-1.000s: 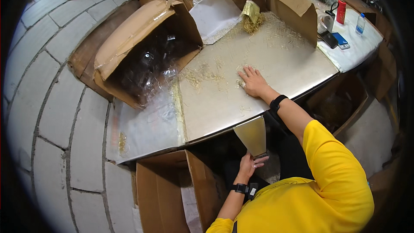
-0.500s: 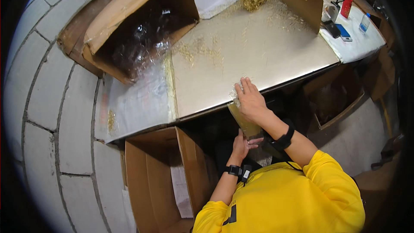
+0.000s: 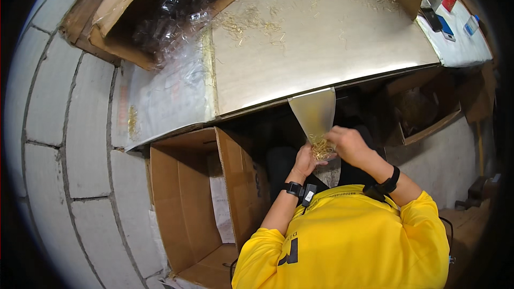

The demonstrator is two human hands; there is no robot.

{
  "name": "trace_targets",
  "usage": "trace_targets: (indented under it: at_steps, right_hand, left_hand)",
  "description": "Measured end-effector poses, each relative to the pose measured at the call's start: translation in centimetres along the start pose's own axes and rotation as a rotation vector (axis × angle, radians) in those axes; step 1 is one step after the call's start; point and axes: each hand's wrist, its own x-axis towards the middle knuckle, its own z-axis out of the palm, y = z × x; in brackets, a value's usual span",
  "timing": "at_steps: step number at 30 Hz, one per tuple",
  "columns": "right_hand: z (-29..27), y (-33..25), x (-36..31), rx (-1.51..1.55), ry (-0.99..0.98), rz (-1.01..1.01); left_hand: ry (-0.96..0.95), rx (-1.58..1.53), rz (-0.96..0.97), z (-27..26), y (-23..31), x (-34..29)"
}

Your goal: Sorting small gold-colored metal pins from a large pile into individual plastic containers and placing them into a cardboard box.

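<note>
Below the counter (image 3: 321, 48) edge, both hands are meeting over a clear pouch (image 3: 313, 112). The left hand (image 3: 306, 159) is closing its grip around the pouch's lower end, where a tuft of straw (image 3: 322, 150) is sitting. The right hand (image 3: 348, 144) is pinching the straw from above, fingers curled shut.

The bag's (image 3: 315, 113) lower end is hidden behind both hands, so how much straw (image 3: 321, 150) it holds can't be told. The right hand's (image 3: 349, 144) fingers curl out of sight. The top edge cuts off the box (image 3: 160, 16) of plastic wrap. Small items on the far table (image 3: 460, 48) are too tiny to identify.
</note>
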Motion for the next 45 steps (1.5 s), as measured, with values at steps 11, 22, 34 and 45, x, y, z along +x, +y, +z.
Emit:
trace_targets:
  at_steps: [11, 22, 34, 45]
  right_hand:
    - [2.6, 0.0, -1.3, 0.081, -0.273, -0.082]
    - [-1.3, -1.8, -0.9, 0.295, -0.095, 0.018]
    - [0.0, -2.3, 0.6, 0.685, 0.000, 0.241]
    - [-2.4, -4.2, -0.5, -0.010, 0.141, -0.371]
  left_hand:
    - [0.024, -0.018, 0.054, -2.6, -0.9, -1.0]
    - [0.125, 0.096, 0.074, 0.3, 1.9, -6.1]
    - [0.089, 0.185, 0.148, 4.6, 4.7, -6.9]
    - [0.198, 0.165, 0.281, 6.3, 4.4, -6.7]
